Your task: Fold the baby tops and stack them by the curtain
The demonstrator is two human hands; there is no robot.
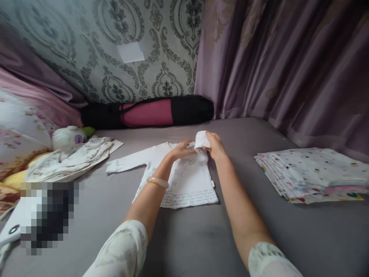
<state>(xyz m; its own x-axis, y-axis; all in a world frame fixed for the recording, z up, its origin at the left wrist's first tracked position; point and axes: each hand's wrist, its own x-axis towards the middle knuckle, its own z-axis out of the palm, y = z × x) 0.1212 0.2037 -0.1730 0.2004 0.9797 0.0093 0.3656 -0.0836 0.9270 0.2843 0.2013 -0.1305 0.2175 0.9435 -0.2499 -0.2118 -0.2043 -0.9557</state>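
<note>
A small white long-sleeved shirt (184,181) lies spread on the grey bed sheet, with faint printing on the chest and lines of text along its hem. Its left-hand sleeve stretches out flat. My right hand (216,146) pinches the other sleeve, lifted and folded in over the shoulder, its cuff end raised above the shirt. With fingers stretched out, my left hand (183,150) rests on the upper chest near the collar, close beside the raised sleeve. A pale bangle (157,182) circles my left wrist.
To the right is a folded stack of patterned cloths (311,173). Patterned clothing (72,157), a plush toy (67,137) and a partly blurred white device (20,219) lie on the left. Against the wall rests a long black-and-pink bag (147,112); purple curtains (276,65) hang at right.
</note>
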